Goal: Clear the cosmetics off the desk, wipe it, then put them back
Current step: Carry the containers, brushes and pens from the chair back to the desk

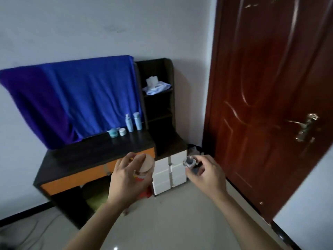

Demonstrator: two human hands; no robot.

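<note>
**Fingers curled on two cosmetics, short of the desk (pixel 86 154)**

From my station I see the left hand (pixel 126 179) raised in front of the desk's orange front edge. Its fingers and thumb are curled round a peach-lidded jar (pixel 146 166). The lid faces the camera and stands out beyond the fingertips on the desk side.

The right hand (pixel 207 175) is off the desk's right end, in front of the white drawer unit (pixel 167 177). It pinches a small grey bottle (pixel 189 162) between thumb and curled fingers, and the square top pokes out past the fingertips towards the desk. Neither item touches the desk.

At the back right of the desk top stand two pale blue bottles (pixel 133 122), side by side. Just left of them sit a teal jar (pixel 113 132) and a whitish jar (pixel 122 131). A blue towel (pixel 72 98) hangs behind the desk, reaching down to its top. On a shelf of the dark rack (pixel 172 98) at the desk's right end lies a pack of wipes (pixel 156 86). Well to the right of the desk is a red-brown door (pixel 270 105).
</note>
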